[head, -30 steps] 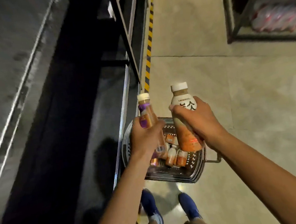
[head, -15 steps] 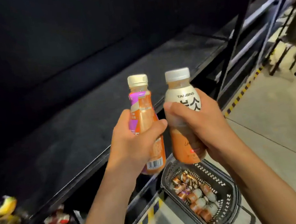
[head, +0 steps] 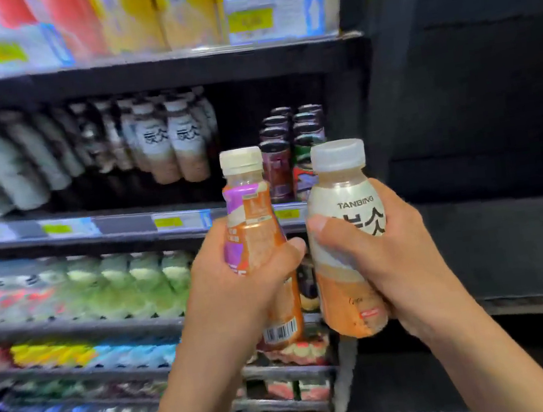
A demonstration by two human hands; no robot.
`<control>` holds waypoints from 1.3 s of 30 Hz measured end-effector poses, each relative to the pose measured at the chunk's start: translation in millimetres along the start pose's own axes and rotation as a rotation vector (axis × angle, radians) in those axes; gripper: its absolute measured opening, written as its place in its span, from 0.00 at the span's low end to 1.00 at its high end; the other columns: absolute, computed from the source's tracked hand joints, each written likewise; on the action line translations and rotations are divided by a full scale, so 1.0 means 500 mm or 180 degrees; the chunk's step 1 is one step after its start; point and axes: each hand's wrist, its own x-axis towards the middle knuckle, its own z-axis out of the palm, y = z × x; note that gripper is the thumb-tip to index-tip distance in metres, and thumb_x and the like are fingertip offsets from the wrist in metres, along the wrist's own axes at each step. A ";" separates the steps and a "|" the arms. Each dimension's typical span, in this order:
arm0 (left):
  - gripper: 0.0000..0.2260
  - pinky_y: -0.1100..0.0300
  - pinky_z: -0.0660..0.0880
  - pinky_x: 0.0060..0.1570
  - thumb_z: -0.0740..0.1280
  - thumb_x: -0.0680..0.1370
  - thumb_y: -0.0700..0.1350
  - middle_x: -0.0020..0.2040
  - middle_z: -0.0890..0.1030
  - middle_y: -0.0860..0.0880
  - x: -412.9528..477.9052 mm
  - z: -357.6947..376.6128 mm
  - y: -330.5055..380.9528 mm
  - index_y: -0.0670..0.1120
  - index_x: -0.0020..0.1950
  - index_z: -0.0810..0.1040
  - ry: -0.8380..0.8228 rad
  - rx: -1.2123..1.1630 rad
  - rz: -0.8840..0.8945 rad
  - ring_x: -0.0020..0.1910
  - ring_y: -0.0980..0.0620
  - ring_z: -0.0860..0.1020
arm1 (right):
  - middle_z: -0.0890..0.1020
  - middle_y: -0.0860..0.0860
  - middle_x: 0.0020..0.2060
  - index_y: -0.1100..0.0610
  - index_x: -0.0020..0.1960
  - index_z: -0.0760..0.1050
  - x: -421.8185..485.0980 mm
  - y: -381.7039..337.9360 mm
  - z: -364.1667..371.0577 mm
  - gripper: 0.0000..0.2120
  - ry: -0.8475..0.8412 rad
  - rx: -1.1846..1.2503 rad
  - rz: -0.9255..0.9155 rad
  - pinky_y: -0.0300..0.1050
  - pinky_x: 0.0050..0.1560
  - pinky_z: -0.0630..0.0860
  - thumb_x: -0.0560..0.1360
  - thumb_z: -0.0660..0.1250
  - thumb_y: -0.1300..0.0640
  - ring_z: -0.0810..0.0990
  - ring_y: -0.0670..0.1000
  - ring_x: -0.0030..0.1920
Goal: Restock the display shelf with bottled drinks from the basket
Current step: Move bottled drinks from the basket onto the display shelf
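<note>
View had swung in the last half second: dark bare shelf and basket gone from frame, stocked display shelf (head: 149, 75) filling left and centre. Grips unchanged. Centre frame, left hand (head: 236, 290) wrapped round slim orange-purple bottle (head: 256, 228), clear plastic, ribbed cream cap. Right hand (head: 404, 257) clasped rounder TANBING bottle (head: 342, 203), glossy white-and-orange label, white cap. Both upright, just beside each other. Matching white-labelled bottles (head: 182, 141) stood blurred upper centre.

A single head view looks forward, roughly level, at the shelf (head: 120, 225) from close range. The left hand (head: 239, 289), gripping a purple bottle (head: 257, 238), and the right hand (head: 404, 257), gripping a white bottle (head: 341, 196), fill the lower middle. Stocked rows (head: 168, 143), blurred, lie behind and left of the hands. A dark bay (head: 492, 107) lies right of the right hand.
</note>
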 end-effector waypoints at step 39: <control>0.18 0.65 0.75 0.33 0.68 0.74 0.54 0.44 0.82 0.50 0.690 -0.539 -0.114 0.49 0.61 0.75 0.0375 -0.0016 -0.0116 0.42 0.50 0.82 | 0.86 0.50 0.47 0.52 0.45 0.80 0.507 0.058 0.735 0.24 0.0886 -0.1126 0.0051 0.55 0.52 0.81 0.58 0.76 0.35 0.84 0.54 0.49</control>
